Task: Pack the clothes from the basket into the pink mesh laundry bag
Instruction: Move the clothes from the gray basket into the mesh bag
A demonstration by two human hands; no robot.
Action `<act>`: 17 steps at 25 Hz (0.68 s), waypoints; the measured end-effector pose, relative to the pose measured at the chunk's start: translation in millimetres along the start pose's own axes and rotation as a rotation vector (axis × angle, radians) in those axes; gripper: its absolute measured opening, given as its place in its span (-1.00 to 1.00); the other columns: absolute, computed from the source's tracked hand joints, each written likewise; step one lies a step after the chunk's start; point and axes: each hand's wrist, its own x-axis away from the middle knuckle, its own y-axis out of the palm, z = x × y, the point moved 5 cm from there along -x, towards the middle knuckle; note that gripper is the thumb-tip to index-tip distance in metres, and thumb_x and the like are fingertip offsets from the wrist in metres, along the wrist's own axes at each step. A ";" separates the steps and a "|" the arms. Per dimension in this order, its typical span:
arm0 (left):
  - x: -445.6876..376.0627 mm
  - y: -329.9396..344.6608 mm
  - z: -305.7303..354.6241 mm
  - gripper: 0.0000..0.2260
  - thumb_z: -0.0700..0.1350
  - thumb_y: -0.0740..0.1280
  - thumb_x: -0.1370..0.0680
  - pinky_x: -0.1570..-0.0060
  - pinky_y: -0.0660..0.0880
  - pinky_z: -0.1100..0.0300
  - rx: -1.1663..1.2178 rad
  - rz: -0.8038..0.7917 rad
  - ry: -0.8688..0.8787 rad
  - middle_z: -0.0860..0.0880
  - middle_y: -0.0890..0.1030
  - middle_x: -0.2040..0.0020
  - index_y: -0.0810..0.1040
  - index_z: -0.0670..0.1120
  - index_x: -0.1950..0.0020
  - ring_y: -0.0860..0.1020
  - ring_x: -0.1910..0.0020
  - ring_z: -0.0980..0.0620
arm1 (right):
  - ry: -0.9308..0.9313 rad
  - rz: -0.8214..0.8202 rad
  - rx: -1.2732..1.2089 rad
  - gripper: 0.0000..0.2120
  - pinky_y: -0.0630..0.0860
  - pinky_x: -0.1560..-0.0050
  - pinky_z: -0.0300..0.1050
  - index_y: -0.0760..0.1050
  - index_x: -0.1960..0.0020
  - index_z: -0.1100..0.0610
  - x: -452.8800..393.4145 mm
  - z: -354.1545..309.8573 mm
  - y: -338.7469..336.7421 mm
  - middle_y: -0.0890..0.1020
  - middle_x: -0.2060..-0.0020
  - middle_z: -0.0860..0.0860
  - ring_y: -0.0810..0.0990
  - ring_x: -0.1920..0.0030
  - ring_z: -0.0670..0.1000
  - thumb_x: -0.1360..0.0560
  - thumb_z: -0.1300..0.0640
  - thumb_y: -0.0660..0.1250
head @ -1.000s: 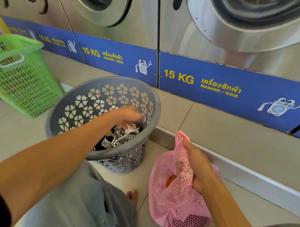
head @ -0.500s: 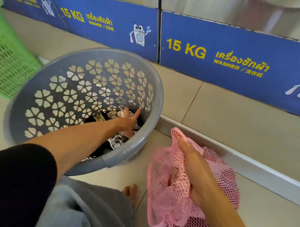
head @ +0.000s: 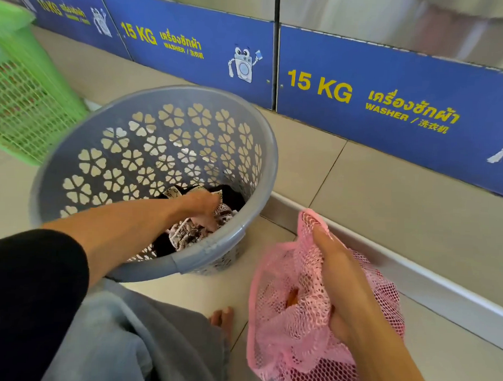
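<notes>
pale tiled floor (head: 344, 193) below blue "15 kg" washer panels (head: 390, 89), a green basket (head: 25, 102) at left. the left hand (head: 200, 207) now presses deeper into the clothes (head: 191, 234) in the grey basket (head: 160, 158), its grip unclear; the right hand (head: 335, 276) stays clenched on the pink mesh laundry bag (head: 291, 328) beside it.

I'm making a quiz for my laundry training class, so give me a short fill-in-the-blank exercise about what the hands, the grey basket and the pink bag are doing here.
1. The left hand reaches down into the round grey plastic basket with ____-shaped cutouts.
2. The right hand grips the ____ mesh laundry bag.
3. The black-and-white patterned clothes lie at the ____ of the grey basket.
4. The green plastic basket stands to the ____ of the grey one.

Missing words: flower; pink; bottom; left
</notes>
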 end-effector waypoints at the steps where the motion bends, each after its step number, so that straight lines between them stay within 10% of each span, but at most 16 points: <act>1: 6.3 -13.9 -6.0 -0.45 0.15 0.46 -0.41 -0.01 0.61 0.06 0.085 0.007 -0.020 -0.08 0.64 -0.03 0.49 -0.13 -0.27 0.60 0.07 -0.04 | -0.002 0.000 -0.013 -0.33 0.45 -0.32 0.39 0.51 -0.35 -0.16 1.4 0.3 -1.1 0.69 -0.20 0.08 0.65 -0.21 0.21 -0.30 -0.40 0.38; 6: 76.3 -117.6 -35.4 -0.15 0.01 0.47 -0.31 0.12 0.64 0.03 0.802 0.251 -0.175 -0.21 0.57 -0.17 0.22 -0.14 -0.53 0.63 0.07 -0.09 | -0.027 0.006 -0.144 -0.52 0.60 -0.14 0.26 0.51 -0.36 0.06 21.2 -10.5 -17.7 0.76 0.04 0.18 0.75 0.05 0.24 -0.56 -0.21 0.30; 8: 118.6 -148.4 -28.3 -0.41 -0.08 0.44 -0.31 0.43 0.50 0.23 1.183 0.342 -0.091 -0.14 0.56 -0.07 0.45 -0.14 -0.33 0.51 0.33 0.05 | -0.020 0.008 -0.217 -0.54 0.66 0.03 0.16 0.51 -0.35 0.14 33.5 -16.9 -26.6 0.75 0.06 0.22 0.75 0.09 0.25 -0.60 -0.14 0.27; 11: 192.3 -183.2 3.2 -0.88 -0.10 0.35 -0.25 0.32 0.44 0.21 1.537 0.376 0.107 -0.01 0.56 0.30 0.60 -0.06 0.24 0.47 0.38 0.02 | -0.068 0.059 -0.339 -0.50 0.66 0.11 0.20 0.50 -0.33 0.20 54.8 -27.6 -45.0 0.74 0.04 0.25 0.74 0.06 0.29 -0.55 -0.13 0.35; 17: 288.1 -153.4 144.2 -0.86 -0.20 0.29 -0.12 0.33 0.51 0.26 1.592 0.082 0.350 -0.06 0.62 0.42 0.64 -0.11 0.43 0.58 0.46 0.00 | -0.214 -0.004 -0.486 -0.58 0.53 -0.16 0.29 0.57 -0.27 0.25 81.6 -48.4 -69.8 0.69 0.04 0.23 0.67 0.08 0.21 -0.50 0.04 0.40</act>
